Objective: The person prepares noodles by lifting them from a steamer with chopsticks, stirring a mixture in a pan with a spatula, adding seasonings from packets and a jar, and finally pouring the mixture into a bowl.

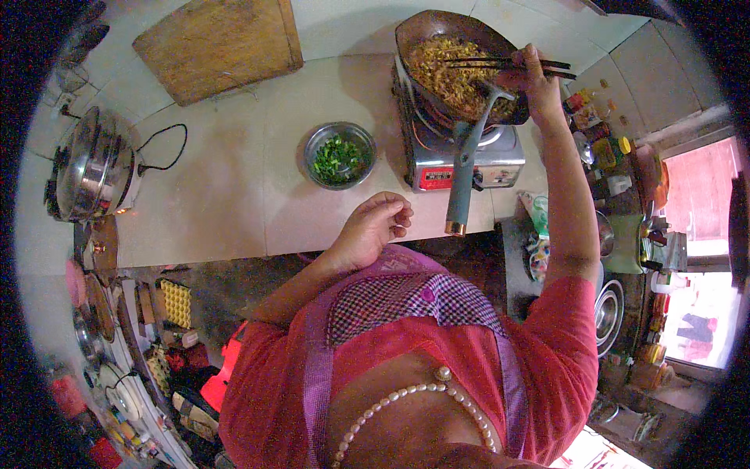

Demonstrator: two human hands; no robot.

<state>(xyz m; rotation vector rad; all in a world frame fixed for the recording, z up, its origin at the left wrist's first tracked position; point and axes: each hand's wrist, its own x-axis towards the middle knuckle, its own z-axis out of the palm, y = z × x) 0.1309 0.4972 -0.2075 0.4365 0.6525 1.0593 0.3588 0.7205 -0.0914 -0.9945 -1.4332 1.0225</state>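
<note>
My right hand (534,79) grips a pair of dark chopsticks (554,68), whose tips reach into the browned, chopped food (436,61) in a dark wok (430,23). The wok sits on a metal gas stove (507,161), and its grey-green handle (463,170) points towards me. Near the counter's front edge, my left hand (378,225) is loosely curled with nothing seen in it, left of the wok's handle. Beyond that hand stands a metal bowl (309,153) holding chopped green leaves (340,159). A spatula or other tool in the wok is partly hidden.
A wooden cutting board (222,47) leans at the back wall. At the far left stands a shiny steel electric pot (96,167) with a black cord (186,140). Bottles and jars (609,151) crowd the right side, near a plastic bag (536,214).
</note>
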